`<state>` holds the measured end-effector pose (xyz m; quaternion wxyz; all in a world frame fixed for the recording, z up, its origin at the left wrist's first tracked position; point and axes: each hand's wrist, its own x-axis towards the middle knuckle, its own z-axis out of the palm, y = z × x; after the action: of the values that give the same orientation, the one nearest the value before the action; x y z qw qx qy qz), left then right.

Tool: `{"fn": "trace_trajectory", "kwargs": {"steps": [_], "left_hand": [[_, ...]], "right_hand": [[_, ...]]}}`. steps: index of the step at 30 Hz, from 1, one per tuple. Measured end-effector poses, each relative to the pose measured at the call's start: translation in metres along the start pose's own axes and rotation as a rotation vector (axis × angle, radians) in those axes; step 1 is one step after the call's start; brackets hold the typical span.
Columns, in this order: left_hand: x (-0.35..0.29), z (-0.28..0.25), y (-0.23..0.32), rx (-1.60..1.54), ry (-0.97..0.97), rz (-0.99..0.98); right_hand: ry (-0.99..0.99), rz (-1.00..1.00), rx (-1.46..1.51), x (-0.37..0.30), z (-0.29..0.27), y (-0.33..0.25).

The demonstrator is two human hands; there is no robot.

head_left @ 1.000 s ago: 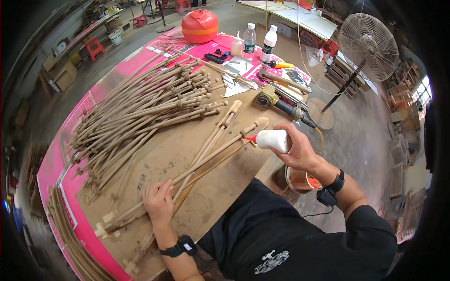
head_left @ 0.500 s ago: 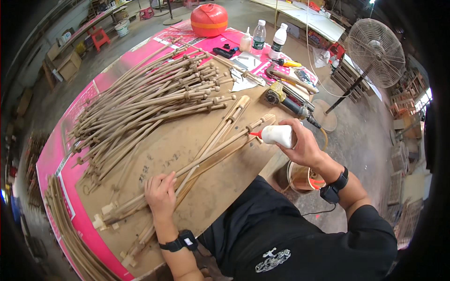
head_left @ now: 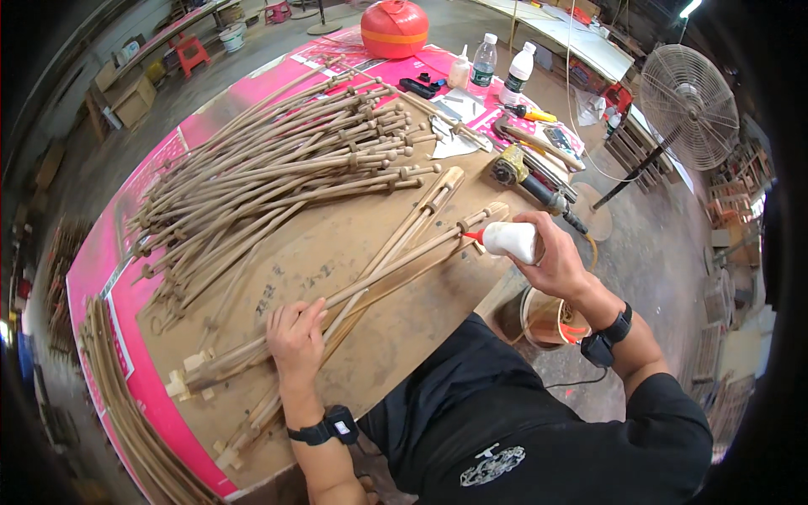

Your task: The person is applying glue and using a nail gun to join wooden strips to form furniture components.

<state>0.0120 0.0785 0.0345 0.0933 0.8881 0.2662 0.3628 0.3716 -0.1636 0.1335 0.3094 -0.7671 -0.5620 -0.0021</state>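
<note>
My right hand (head_left: 554, 259) is wrapped round a white squeeze bottle (head_left: 510, 241), tipped on its side with its red nozzle (head_left: 475, 236) pointing left. The nozzle's tip is at or just beside a small ring on a slim wooden rod (head_left: 404, 263); whether they touch I cannot tell. My left hand (head_left: 295, 338) is closed over the lower part of that rod, and its fingertips are partly hidden. Beneath it, a second wooden piece (head_left: 396, 240) with a rounded end crosses at an angle. The rod's lower end rests near pale wooden blocks (head_left: 192, 370).
A large pile of knobbed wooden rods (head_left: 278, 160) covers the table's left. Bundled thin strips (head_left: 126, 404) lie along its left edge. Far right are a power tool (head_left: 526, 178), a hammer (head_left: 539, 141) and bottles (head_left: 484, 63). A bucket (head_left: 543, 318) and a fan (head_left: 688, 105) stand beyond.
The whole view has shifted slightly to the right. Both hands, the bottle and the rod keep nearly the same places relative to the table.
</note>
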Motion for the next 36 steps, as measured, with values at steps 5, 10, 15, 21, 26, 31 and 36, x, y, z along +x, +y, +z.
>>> {"fn": "trace_trajectory", "kwargs": {"steps": [5, 10, 15, 21, 26, 31, 36], "left_hand": [[0.002, -0.001, 0.003, -0.011, -0.004, -0.008], [0.004, -0.004, 0.007, -0.032, -0.002, -0.048], [0.005, -0.006, 0.008, -0.057, -0.009, -0.054], [0.003, -0.004, 0.006, -0.057, 0.002, -0.047], [0.001, 0.0, 0.002, -0.047, 0.02, -0.028], [0.002, 0.001, 0.004, -0.062, 0.026, -0.046], [0.003, -0.001, 0.004, -0.057, 0.022, -0.046]], "right_hand": [[0.004, 0.006, 0.011, 0.001, -0.003, -0.003], [-0.01, 0.043, 0.07, -0.003, -0.01, -0.015], [-0.04, 0.008, 0.179, -0.019, -0.005, -0.03], [-0.127, -0.139, 0.352, -0.013, 0.026, -0.069], [-0.141, -0.247, 0.331, -0.001, 0.057, -0.08], [-0.125, -0.293, 0.268, 0.005, 0.068, -0.09], [-0.145, -0.26, 0.253, 0.008, 0.073, -0.092]]}}
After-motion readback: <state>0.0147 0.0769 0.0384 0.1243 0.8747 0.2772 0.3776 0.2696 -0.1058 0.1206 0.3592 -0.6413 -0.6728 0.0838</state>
